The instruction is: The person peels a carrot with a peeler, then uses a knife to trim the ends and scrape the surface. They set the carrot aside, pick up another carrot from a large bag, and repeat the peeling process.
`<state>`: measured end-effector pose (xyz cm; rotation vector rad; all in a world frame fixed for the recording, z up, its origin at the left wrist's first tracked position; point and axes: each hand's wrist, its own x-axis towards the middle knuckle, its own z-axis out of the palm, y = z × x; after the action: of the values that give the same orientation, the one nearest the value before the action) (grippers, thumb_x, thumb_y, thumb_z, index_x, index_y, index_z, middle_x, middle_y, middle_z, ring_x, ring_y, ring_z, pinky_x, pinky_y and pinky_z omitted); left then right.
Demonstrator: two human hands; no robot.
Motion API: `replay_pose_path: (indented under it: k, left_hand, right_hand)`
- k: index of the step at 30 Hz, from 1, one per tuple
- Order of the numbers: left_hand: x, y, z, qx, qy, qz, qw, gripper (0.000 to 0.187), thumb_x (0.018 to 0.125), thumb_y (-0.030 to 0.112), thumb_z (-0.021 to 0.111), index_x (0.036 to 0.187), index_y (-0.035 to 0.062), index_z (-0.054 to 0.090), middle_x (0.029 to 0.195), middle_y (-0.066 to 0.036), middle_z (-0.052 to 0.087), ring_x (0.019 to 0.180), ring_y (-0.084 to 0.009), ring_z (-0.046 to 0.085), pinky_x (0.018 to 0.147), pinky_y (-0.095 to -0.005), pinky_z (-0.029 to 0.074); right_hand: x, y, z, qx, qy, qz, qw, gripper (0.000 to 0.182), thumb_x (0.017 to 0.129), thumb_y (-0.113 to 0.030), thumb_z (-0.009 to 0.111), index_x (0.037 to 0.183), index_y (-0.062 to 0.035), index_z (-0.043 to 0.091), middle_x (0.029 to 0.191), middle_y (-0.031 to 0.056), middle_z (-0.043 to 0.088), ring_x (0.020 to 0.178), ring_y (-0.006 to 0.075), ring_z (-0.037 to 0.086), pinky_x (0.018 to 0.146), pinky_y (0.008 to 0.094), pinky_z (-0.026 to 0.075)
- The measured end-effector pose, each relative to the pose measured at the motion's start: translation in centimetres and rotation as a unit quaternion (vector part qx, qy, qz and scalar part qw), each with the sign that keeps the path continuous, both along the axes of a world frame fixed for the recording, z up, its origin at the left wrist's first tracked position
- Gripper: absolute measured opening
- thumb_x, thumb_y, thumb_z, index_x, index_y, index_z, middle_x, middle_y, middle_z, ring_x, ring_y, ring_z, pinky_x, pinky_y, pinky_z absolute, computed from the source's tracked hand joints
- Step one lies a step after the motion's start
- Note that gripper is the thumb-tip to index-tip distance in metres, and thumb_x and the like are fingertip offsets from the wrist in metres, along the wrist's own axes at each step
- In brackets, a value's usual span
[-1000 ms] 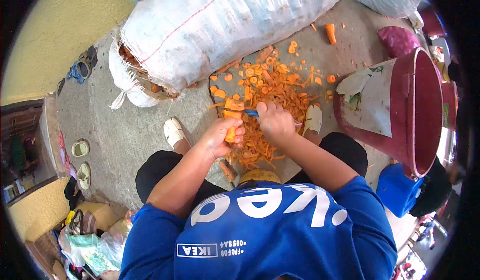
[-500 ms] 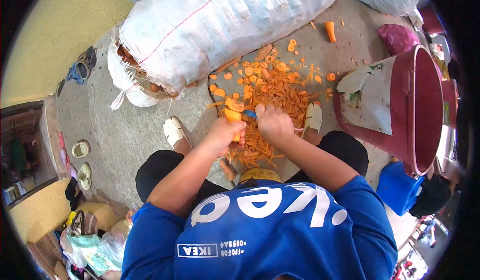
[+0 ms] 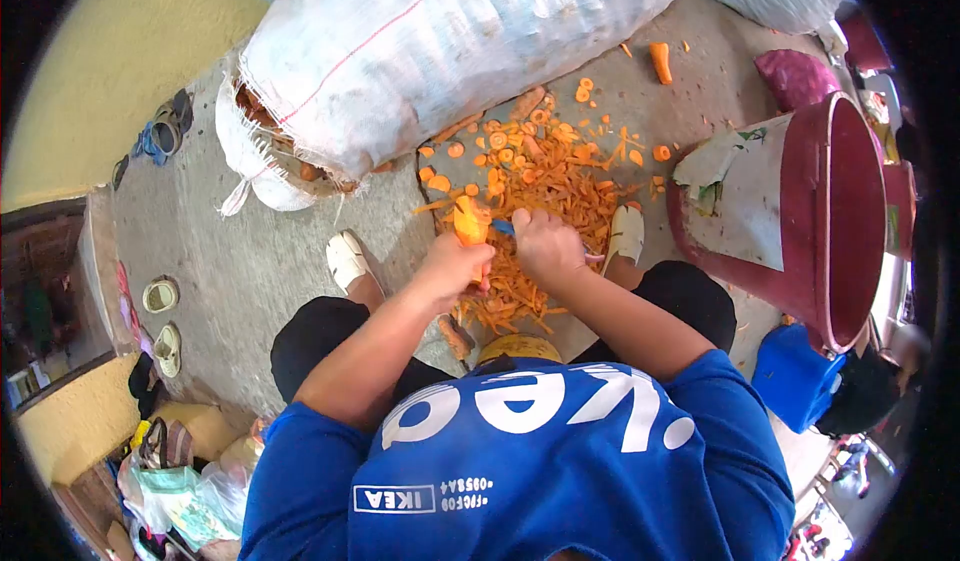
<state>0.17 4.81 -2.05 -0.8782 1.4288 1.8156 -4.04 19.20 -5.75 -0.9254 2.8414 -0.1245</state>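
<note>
Fist-hidden peeler (image 3: 503,227) against carrot (image 3: 469,224)

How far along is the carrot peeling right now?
Done: a large pile of peelings covers the floor. In hand: the left hand grips a carrot while the right hand works a blue-handled peeler. Left: the sack looks full, carrots showing at its opening.
</note>
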Motion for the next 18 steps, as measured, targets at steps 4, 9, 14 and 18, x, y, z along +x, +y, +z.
replay_pose_path:
  k: [4,9,14,18]
  left_hand:
    - [0.3,-1.3,1.0,0.232,0.0,-0.055,0.971,0.015,0.07,0.014,0.056,0.079,0.0051,0.047,0.054,-0.002,0.046,0.043,-0.0118,0.048,0.039,-0.0251,0.041]
    - [0.4,0.6,0.8,0.129,0.146,-0.106,0.975,0.024,0.071,0.01,0.057,0.091,0.0041,0.044,0.067,-0.002,0.049,0.057,-0.0113,0.05,0.053,-0.0244,0.043]
    - [0.1,-1.0,-0.5,-0.075,0.288,-0.141,0.944,0.027,0.071,0.006,0.057,0.094,0.0038,0.043,0.08,-0.003,0.049,0.071,-0.0101,0.049,0.063,-0.0233,0.041]
    - [-0.4,-2.0,-0.4,-0.01,0.236,-0.056,0.97,0.036,0.07,0.007,0.058,0.101,0.0026,0.039,0.085,-0.004,0.048,0.075,-0.0105,0.048,0.066,-0.0237,0.04]
  right_hand:
    - [-1.8,0.5,-0.9,0.007,-0.107,-0.077,0.991,0.008,0.07,-0.01,0.045,0.074,-0.0041,0.045,0.07,0.0132,0.053,0.064,0.026,0.056,0.05,0.0341,0.046]
    - [-1.7,0.2,0.0,-0.042,-0.203,-0.102,0.973,0.017,0.072,-0.016,0.044,0.079,-0.0013,0.046,0.072,0.0168,0.055,0.068,0.0298,0.056,0.056,0.0377,0.044]
    - [-3.5,0.2,2.2,-0.07,-0.191,-0.144,0.968,0.021,0.069,-0.021,0.051,0.076,-0.002,0.045,0.069,0.0164,0.055,0.065,0.0316,0.054,0.055,0.0402,0.043]
    - [-3.0,0.0,3.0,-0.17,-0.111,-0.095,0.975,0.021,0.069,-0.022,0.053,0.074,-0.0033,0.045,0.065,0.0147,0.053,0.062,0.0305,0.054,0.053,0.0395,0.043]
